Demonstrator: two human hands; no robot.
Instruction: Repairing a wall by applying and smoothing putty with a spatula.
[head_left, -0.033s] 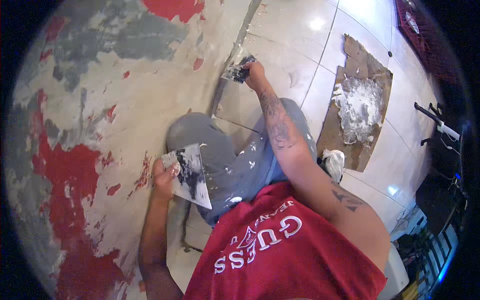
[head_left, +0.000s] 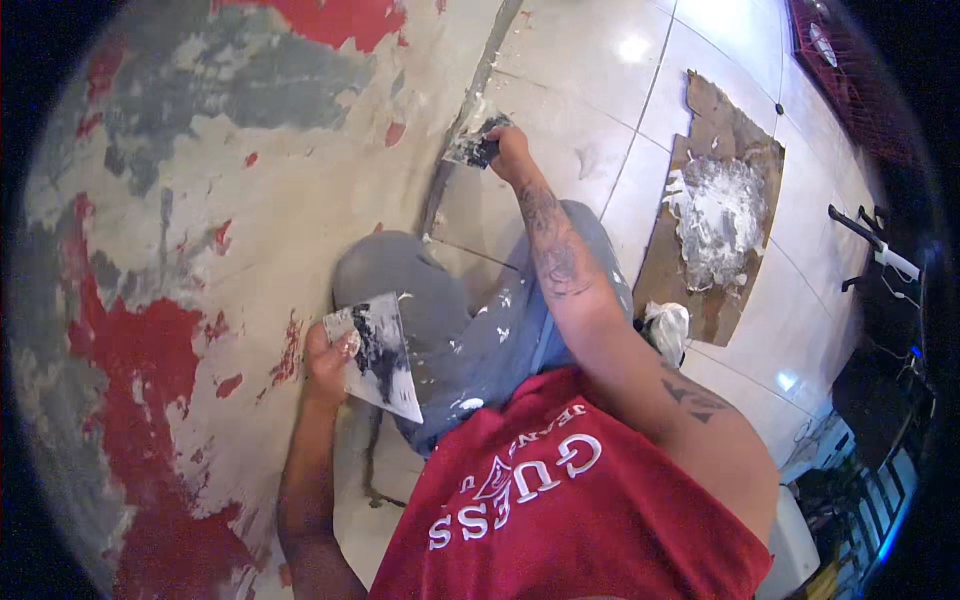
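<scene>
My left hand (head_left: pixel 328 358) grips a wide putty knife (head_left: pixel 378 360) near my bent knee, its broad blade smeared with white and dark patches. Farther off, my right hand (head_left: pixel 510 150) is closed around a second putty knife (head_left: pixel 466 146). That blade carries white filler and lies at the gap along the foot of the wall; whether it touches the wall is hard to see. The wall (head_left: pixel 300 200) on the left has cream, grey and red patches, some of them scraped or flaking.
Pale floor tiles (head_left: pixel 570 110) run along the wall, with white crumbs near the gap. To the right lies a torn brown cardboard sheet (head_left: pixel 690 285) bearing spread white filler (head_left: pixel 722 215). A white plastic bag (head_left: pixel 667 325) sits beside my leg. Dark equipment with cables (head_left: pixel 880 250) stands far right.
The wall appears shifted very slightly in the view. Both hands keep their putty knives in almost the same places.
</scene>
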